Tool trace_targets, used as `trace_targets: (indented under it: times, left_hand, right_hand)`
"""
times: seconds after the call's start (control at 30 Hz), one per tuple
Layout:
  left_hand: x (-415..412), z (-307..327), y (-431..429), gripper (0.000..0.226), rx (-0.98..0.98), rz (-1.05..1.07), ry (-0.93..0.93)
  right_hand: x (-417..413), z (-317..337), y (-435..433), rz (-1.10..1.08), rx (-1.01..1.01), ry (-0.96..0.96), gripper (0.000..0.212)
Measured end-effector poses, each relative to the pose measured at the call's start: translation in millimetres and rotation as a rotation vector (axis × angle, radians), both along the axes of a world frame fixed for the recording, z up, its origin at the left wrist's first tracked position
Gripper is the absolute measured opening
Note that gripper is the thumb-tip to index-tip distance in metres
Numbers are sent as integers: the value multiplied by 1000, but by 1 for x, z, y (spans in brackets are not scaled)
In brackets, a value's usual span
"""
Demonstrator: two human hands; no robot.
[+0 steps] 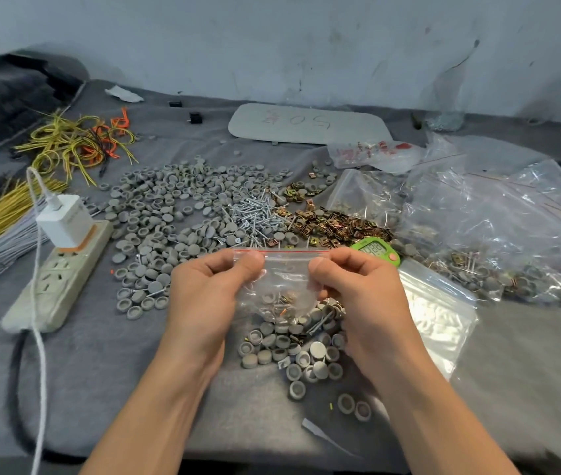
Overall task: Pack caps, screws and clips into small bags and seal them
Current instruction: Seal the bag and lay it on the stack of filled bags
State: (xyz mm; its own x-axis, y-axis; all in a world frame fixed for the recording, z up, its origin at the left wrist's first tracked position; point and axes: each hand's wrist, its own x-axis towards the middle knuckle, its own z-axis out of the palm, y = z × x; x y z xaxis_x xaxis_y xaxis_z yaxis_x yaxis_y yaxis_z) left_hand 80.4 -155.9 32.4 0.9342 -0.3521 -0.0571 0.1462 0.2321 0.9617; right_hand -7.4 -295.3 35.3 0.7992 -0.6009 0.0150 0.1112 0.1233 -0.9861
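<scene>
Clear, crinkly plastic is what both hands are on. The left hand (pixel 203 296) and right hand (pixel 361 296) each pinch a top corner of a small bag (pixel 282 286) between thumb and curled fingers, just under its red zip strip (pixel 280 250). They hold it up over the middle of the desk (pixel 107 378), toward the near edge. A few caps, clips and a screw sit in its bottom, so filling looks done and sealing seems the step in hand. Whether the strip is already closed I can't tell.

Under the bag lies a scatter of grey caps (pixel 265 356), round, matte and hollow on one side. Beyond are thin bright screws (pixel 251 214) and brassy folded clips (pixel 333 228), plenty of them loose, so much packing is left. Toward the right edge a heap of filled bags (pixel 498 269) lies glossy and rumpled; a fair batch looks packed. Grey felt-like cloth covers the desk, and a power strip (pixel 63 265) lies near the left edge.
</scene>
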Motion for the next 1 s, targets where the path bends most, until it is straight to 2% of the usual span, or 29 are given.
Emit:
trace_targets:
  times: [0.17,0.23,0.37,0.57,0.77,0.87,1.0]
  left_hand:
    - [3,1,2,6,1,64,-40]
    - [4,1,2,3,-10,56,-22]
    - [2,1,-1,12,-24,48,-21]
    - [1,2,-1,12,-20,19,18]
    - [4,2,1,13,47,115,-81]
    - [4,2,0,3,44,120,-65]
    - [3,-2,-4,19,50,120,-84]
  right_hand:
    - [0,0,-1,10,83,-46,29]
    - [0,0,-2,9,60,-51,29]
    - [1,-3,-4,-41,2,-53,32]
    - [4,-6,-3,-46,44,-60,31]
    - [4,-6,-6,-71,7,-64,32]
    - [3,-7,-8,-70,42,-73,33]
    - [2,-7,-8,-68,104,-80,32]
